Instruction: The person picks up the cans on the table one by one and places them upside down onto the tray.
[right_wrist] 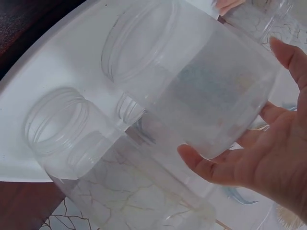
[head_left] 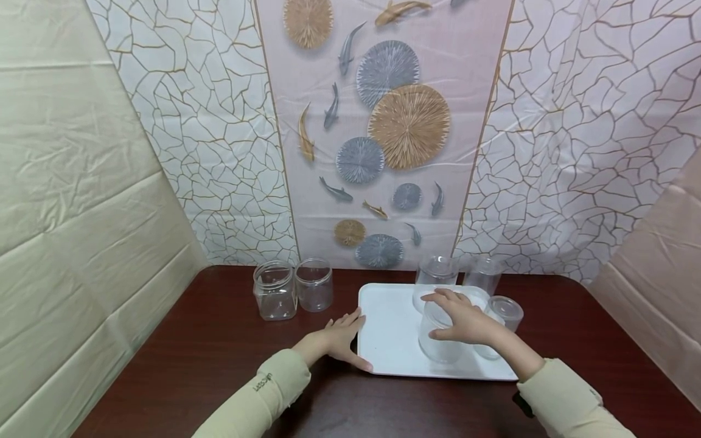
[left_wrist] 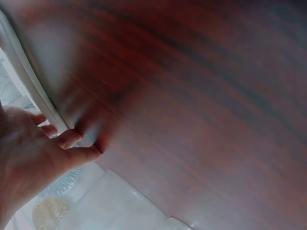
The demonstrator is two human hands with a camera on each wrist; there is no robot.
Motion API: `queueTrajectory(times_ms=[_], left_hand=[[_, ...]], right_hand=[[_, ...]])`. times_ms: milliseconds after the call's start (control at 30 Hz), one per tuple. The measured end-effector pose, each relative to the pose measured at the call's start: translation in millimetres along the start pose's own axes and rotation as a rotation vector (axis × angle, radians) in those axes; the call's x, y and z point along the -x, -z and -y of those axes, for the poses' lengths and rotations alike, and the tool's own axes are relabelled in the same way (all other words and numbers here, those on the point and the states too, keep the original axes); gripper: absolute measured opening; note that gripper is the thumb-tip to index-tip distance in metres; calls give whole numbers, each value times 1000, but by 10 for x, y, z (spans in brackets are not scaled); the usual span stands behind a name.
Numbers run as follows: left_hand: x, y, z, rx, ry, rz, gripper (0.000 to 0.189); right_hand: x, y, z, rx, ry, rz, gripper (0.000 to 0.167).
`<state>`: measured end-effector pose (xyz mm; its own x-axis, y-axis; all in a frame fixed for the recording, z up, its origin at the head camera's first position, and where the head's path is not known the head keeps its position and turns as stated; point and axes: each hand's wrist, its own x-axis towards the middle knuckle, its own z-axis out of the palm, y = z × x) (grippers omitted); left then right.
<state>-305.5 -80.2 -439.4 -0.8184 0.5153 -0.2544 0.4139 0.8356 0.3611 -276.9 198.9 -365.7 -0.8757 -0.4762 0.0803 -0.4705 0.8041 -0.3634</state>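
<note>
On the white tray [head_left: 386,340], a clear jar [head_left: 438,351] stands mouth down under my right hand [head_left: 465,319]. In the right wrist view, the spread fingers and thumb of this hand straddle the base of the jar [right_wrist: 206,91], with fingertips right at its edge and the palm away from it. My left hand [head_left: 342,339] rests at the tray's left edge, thumb at the front corner; in the left wrist view the fingers of the left hand [left_wrist: 33,153] lie spread along the tray rim [left_wrist: 36,84].
More clear jars surround the right hand: a tall one [head_left: 427,277] behind, another [head_left: 484,274] at the back right and a smaller one [head_left: 512,313] beside the wrist. Left of the tray, a squarish jar [head_left: 276,301] and a round jar [head_left: 316,292] stand mouth up on the dark table [head_left: 219,353].
</note>
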Motion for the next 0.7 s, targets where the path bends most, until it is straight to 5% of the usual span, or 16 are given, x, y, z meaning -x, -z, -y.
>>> queueTrajectory(times_ms=[300,533,700], left_hand=[[6,31,-21,-33,12,8,110],[43,42,-70,-73,-7,2,109],[76,44,-118,-152,-7,-64,103]], right_hand=[[39,19,193,117,-33,-40,69],[72,-4,321,225,21,-149,66],[119,-44,388,188,74,-263,61]])
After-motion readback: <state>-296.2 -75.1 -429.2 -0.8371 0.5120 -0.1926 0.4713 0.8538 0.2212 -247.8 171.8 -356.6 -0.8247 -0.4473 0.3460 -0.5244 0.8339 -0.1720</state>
